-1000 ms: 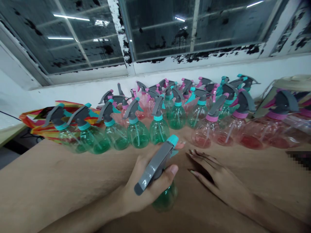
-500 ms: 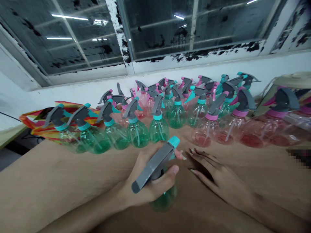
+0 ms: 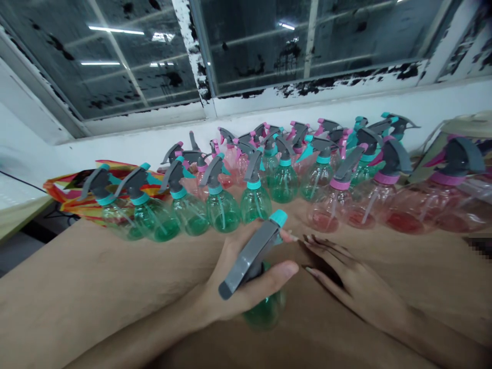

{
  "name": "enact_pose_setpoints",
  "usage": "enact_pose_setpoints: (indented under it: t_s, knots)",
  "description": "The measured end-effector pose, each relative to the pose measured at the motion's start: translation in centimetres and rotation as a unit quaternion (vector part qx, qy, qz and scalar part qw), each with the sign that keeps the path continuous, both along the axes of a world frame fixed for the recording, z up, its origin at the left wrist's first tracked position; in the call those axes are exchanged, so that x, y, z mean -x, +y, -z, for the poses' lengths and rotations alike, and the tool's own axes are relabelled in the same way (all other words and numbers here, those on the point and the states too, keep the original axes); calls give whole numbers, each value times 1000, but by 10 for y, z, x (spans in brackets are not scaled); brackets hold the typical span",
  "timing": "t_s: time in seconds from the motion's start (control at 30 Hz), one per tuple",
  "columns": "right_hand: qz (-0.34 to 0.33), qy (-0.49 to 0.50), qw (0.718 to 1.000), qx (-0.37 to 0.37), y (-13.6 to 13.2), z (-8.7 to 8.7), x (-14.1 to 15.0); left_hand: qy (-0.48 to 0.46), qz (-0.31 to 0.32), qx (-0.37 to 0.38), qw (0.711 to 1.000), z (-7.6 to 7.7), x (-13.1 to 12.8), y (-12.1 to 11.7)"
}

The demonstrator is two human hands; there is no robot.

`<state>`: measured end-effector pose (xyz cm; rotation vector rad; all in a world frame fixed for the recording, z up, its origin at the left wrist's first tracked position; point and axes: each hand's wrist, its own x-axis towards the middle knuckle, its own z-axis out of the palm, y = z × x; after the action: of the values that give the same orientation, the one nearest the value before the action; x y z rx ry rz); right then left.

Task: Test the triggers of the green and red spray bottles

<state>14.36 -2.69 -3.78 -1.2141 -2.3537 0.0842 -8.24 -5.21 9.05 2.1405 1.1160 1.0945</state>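
My left hand (image 3: 234, 287) is closed round the neck of a green spray bottle (image 3: 265, 310) with a grey trigger head (image 3: 251, 253) and a teal nozzle; the bottle stands upright on the brown table (image 3: 96, 277). My right hand (image 3: 346, 279) lies flat on the table just right of it, fingers stretched out and holding nothing. Its fingertips reach almost to the bottle's nozzle.
A row of green spray bottles (image 3: 221, 205) stands behind my hands, with pink ones (image 3: 334, 205) to the right and more of both colours further back. A red and yellow bag (image 3: 73, 189) lies at the left. A white wall and windows close off the far side.
My left hand has shifted the green bottle slightly to the right and my thumb has stretched further across it. My right hand has stayed flat.
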Motion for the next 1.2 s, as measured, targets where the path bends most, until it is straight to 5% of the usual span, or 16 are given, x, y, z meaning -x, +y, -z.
enact_pose_setpoints:
  t_s: [0.37,0.73,1.0,1.2]
  knots:
    - [-9,2,1000,11,0,0,0,-56,-52,-2,997,13,-4,0]
    - [-24,-11,999,-22,-8,-5,-5,60,-72,-113,989,35,-10,8]
    - [34,0,999,4,-18,-8,-52,106,-117,-114,981,44,-37,49]
    - [24,7,998,-51,-21,2,-71,121,-156,-140,970,41,-52,82]
